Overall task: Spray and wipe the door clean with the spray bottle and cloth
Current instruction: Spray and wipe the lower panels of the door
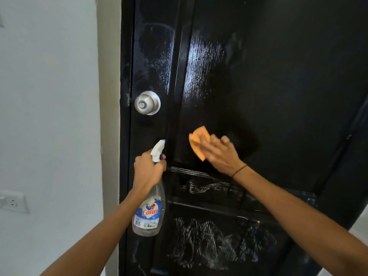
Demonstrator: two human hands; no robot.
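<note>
A glossy black panelled door (pixel 258 80) fills the middle and right of the head view, with wet smears on its upper and lower panels. My left hand (pixel 147 170) grips the neck of a clear spray bottle (pixel 149 212) with a white and blue trigger head, held close to the door's left stile with the nozzle pointing at it. My right hand (pixel 219 154) lies flat with straight fingers, pressing an orange cloth (pixel 196 142) against the door's middle panel. Part of the cloth is hidden under my fingers.
A round silver door knob (pixel 147 103) sits on the left stile above the bottle. A white wall (pixel 49 116) lies to the left, with a white socket (pixel 13 202) low on it. A pale door frame (pixel 108 96) edges the door.
</note>
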